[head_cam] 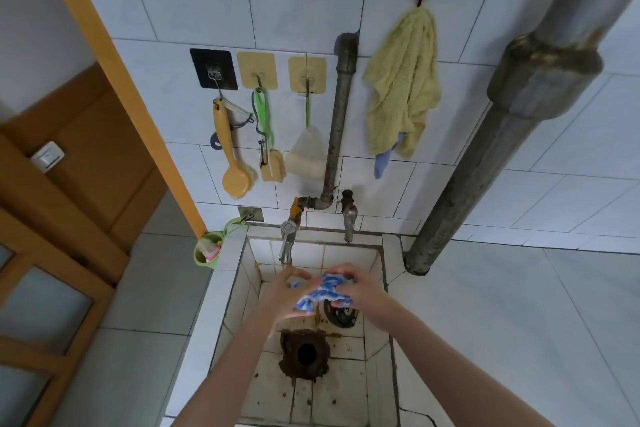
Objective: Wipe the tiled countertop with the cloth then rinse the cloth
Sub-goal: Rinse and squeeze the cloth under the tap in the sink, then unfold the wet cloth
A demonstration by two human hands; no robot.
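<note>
A blue and white cloth (323,291) is bunched up between both hands over the tiled sink basin (266,388). My left hand (282,293) grips its left side with fingers and thumb curled round it. My right hand (358,282) clutches the right side from above. Both hands sit just below the left tap (287,243); I cannot tell whether water runs. The white tiled countertop (519,340) spreads to the right of the sink.
A second tap (349,218) stands at the sink's back edge. The open drain hole (305,354) and a loose strainer (341,314) lie in the basin. Brushes, a peeler and a yellow towel (401,87) hang on the wall. A thick pipe (485,156) rises at right; a green cup (207,250) hangs left.
</note>
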